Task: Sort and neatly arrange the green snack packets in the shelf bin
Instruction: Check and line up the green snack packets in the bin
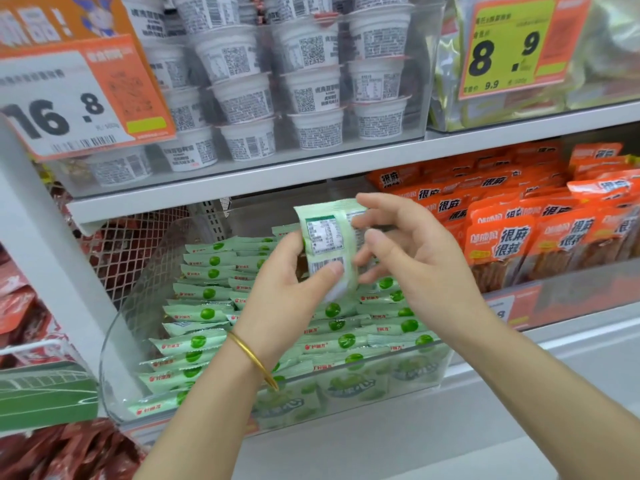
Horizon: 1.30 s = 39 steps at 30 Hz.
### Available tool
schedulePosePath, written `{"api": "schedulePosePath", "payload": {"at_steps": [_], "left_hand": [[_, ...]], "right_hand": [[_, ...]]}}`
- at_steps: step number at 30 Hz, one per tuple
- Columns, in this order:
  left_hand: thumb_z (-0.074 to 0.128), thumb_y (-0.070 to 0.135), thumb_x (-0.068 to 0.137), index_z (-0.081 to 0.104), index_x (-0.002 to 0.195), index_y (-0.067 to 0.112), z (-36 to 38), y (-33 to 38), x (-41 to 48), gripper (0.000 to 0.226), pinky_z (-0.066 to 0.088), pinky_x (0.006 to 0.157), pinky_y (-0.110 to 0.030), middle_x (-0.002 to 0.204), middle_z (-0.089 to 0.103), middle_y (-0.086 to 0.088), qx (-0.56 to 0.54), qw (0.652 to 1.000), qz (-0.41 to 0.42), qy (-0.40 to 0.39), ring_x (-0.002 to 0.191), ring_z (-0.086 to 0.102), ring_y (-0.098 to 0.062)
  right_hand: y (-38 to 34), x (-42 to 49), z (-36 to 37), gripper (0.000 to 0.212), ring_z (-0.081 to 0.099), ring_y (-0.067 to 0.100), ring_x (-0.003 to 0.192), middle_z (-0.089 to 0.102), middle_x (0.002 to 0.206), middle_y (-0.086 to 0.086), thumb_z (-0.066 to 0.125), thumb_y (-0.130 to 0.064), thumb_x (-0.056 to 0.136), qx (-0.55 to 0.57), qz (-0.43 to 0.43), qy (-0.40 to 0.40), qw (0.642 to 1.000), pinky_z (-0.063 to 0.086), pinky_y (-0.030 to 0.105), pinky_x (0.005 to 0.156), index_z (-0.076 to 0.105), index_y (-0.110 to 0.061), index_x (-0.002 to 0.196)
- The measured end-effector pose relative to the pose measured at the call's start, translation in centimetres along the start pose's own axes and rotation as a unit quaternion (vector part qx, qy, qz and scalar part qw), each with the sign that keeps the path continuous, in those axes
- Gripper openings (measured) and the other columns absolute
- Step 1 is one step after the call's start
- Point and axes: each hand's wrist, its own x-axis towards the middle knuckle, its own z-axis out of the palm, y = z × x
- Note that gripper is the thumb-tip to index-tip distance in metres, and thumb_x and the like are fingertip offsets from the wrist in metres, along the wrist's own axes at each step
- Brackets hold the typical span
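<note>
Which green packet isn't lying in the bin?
The packet pinched in the left hand, raised above the clear bin, label side showing; the other packets lie stacked inside.

We see the binned snack packets [207,313] in pale green, each with a darker green round fruit and a small red logo. The held packet [329,237] is pale green with a white, black-printed panel. To the right, orange packets [498,237] carry white and black lettering. The far cups [242,98] are white with black codes. The bangle [254,358] is gold.
</note>
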Motion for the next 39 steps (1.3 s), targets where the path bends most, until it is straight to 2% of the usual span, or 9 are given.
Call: {"api": "schedulePosePath", "payload": {"at_steps": [2,5,10,17,26,31,34,36,39], "left_hand": [[0.058,0.001,0.089,0.048,0.131,0.019,-0.1,0.1,0.1,0.047,0.053,0.090,-0.040,0.112,0.069,0.001,-0.047,0.999,-0.007,-0.006,0.103,0.065,-0.016],[0.055,-0.002,0.088,0.031,0.141,0.022,0.0,0.2,0.0,0.063,0.056,0.080,-0.032,0.106,0.071,0.001,-0.087,0.996,-0.005,0.002,0.096,0.068,-0.014],[0.057,-0.005,0.084,0.035,0.133,0.034,-0.1,0.7,-0.3,0.066,0.056,0.072,-0.027,0.110,0.070,-0.004,-0.112,0.993,0.031,-0.018,0.091,0.069,-0.016],[0.060,-0.018,0.077,0.040,0.135,0.029,-0.1,1.3,-0.7,0.076,0.055,0.080,-0.025,0.137,0.049,0.009,-0.102,0.990,0.030,-0.093,0.100,0.065,-0.009],[0.060,-0.019,0.077,0.037,0.135,0.033,-0.2,1.4,-0.7,0.081,0.053,0.079,-0.020,0.140,0.044,0.010,-0.097,0.989,0.037,-0.105,0.105,0.063,-0.005],[0.058,-0.015,0.081,0.050,0.123,0.027,-0.4,1.0,-0.3,0.060,0.053,0.075,-0.019,0.126,0.055,0.007,-0.067,0.995,0.047,-0.055,0.094,0.066,-0.008],[0.060,-0.002,0.086,0.056,0.120,0.028,-0.7,0.0,-0.1,0.046,0.049,0.088,-0.021,0.127,0.050,0.002,0.020,0.999,0.050,0.002,0.106,0.059,-0.008],[0.062,0.029,0.087,0.053,0.122,0.037,-0.7,-0.3,-0.1,0.037,0.031,0.102,-0.012,0.124,0.041,0.017,0.150,0.987,0.057,0.022,0.119,0.040,0.002],[0.047,0.073,0.066,0.042,0.134,0.041,-0.5,-0.3,-0.3,0.076,0.019,0.096,-0.005,0.112,0.033,0.028,0.310,0.948,0.068,0.008,0.112,0.027,0.005]], "right_hand": [[-0.1,0.1,-0.4,0.031,0.053,0.006,0.073,0.049,0.102,-0.003,0.055,-0.008,0.092,-0.089,-0.028,0.040,0.995,0.050,0.018,0.069,0.062,-0.031,0.114],[-0.2,0.2,-0.7,0.027,0.046,0.001,0.072,0.044,0.108,-0.007,0.057,-0.020,0.092,-0.134,-0.006,0.049,0.990,0.042,0.008,0.072,0.063,-0.034,0.114],[0.0,0.3,-0.8,0.031,0.061,0.008,0.102,0.057,0.121,-0.011,0.057,-0.021,0.092,-0.073,0.048,0.025,0.996,0.051,0.033,0.092,0.060,-0.033,0.120],[-0.1,0.3,-0.9,0.030,0.055,0.003,0.115,0.062,0.121,-0.014,0.059,-0.018,0.091,-0.033,0.044,0.049,0.997,0.045,0.037,0.102,0.062,-0.030,0.118],[0.0,0.4,-0.8,0.027,0.061,0.008,0.107,0.065,0.114,-0.011,0.058,-0.017,0.092,-0.014,0.059,0.048,0.997,0.050,0.039,0.095,0.063,-0.034,0.112],[-0.3,0.5,-1.1,0.021,0.067,0.016,0.080,0.068,0.100,0.008,0.058,-0.011,0.090,0.053,0.102,0.058,0.992,0.055,0.032,0.064,0.063,-0.025,0.106],[-0.3,0.5,-1.3,0.013,0.066,0.020,0.068,0.067,0.092,0.016,0.059,-0.007,0.089,0.065,0.123,0.057,0.989,0.054,0.034,0.057,0.059,-0.018,0.096],[-0.2,0.5,-1.2,0.012,0.067,0.019,0.068,0.069,0.088,0.012,0.060,-0.006,0.088,0.069,0.126,0.054,0.988,0.055,0.033,0.059,0.059,-0.017,0.094],[-0.4,0.3,-1.1,0.014,0.069,0.019,0.074,0.071,0.087,0.007,0.062,-0.015,0.086,0.096,0.122,0.014,0.988,0.055,0.032,0.064,0.059,-0.016,0.099]]}}
